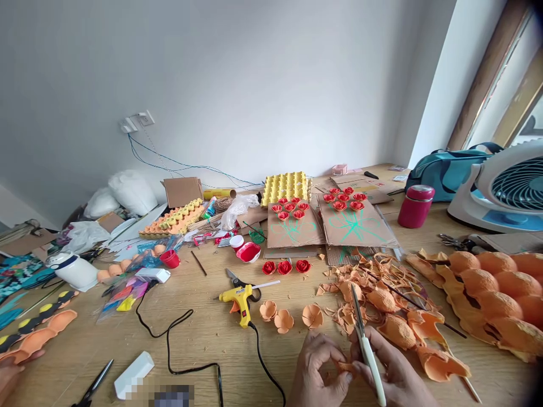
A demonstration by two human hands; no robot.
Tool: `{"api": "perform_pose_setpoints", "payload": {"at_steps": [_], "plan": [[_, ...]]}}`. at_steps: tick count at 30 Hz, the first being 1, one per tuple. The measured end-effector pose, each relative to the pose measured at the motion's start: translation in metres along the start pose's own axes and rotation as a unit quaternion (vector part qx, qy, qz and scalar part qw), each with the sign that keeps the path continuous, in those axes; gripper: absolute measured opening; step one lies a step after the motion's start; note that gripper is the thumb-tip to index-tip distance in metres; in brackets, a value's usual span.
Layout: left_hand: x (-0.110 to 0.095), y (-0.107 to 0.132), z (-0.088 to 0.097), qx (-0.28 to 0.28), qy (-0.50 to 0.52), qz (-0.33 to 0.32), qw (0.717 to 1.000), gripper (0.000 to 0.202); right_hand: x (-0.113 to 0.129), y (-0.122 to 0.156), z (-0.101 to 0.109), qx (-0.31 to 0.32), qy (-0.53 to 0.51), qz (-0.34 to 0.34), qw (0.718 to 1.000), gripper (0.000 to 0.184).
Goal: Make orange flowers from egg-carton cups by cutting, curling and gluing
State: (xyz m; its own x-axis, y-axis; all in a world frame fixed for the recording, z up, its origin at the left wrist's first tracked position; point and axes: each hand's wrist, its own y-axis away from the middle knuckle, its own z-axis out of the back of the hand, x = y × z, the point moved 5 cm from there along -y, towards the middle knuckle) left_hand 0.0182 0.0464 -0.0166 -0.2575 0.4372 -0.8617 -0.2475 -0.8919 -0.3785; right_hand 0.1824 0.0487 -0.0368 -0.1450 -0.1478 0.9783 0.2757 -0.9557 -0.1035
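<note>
My left hand [320,370] pinches a small piece of orange egg carton [345,367] low in the view. Close beside it, my right hand [392,373] grips white-handled scissors [368,356], their blades pointing up and away from me; its fingertips also reach the carton piece. Just beyond my hands sit three cut carton flowers [313,316] with cupped petals. Orange carton scraps [339,305] are heaped to the right, with loose carton cups [397,330] among them.
A yellow hot glue gun [240,302] lies left of the flowers, its black cord trailing forward. Behind stand red flowers [284,267] and cardboard panels [360,226]. An egg tray [496,282], pink flask [416,206] and fan [504,186] occupy the right. Another person's hand [17,370] is far left.
</note>
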Motion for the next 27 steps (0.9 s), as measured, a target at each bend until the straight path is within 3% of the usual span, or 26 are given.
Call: {"api": "perform_pose_setpoints", "payload": {"at_steps": [5,12,16,27], "plan": [[0.010,0.001,-0.004,0.023,0.029,0.050,0.998,0.015,-0.002,0.001,0.002,-0.023,0.056,0.009,0.998,0.026],[0.023,0.003,0.002,-0.050,0.127,0.123,0.983,0.015,0.012,0.000,0.016,-0.091,0.169,0.058,0.980,0.024],[0.032,0.004,0.007,-0.095,0.164,0.143,0.971,0.030,0.026,0.000,0.013,-0.064,0.218,0.090,0.970,0.013],[0.030,0.000,0.020,-0.166,0.222,0.164,0.947,0.041,0.039,-0.001,-0.006,0.055,0.341,0.110,0.932,0.024]]}}
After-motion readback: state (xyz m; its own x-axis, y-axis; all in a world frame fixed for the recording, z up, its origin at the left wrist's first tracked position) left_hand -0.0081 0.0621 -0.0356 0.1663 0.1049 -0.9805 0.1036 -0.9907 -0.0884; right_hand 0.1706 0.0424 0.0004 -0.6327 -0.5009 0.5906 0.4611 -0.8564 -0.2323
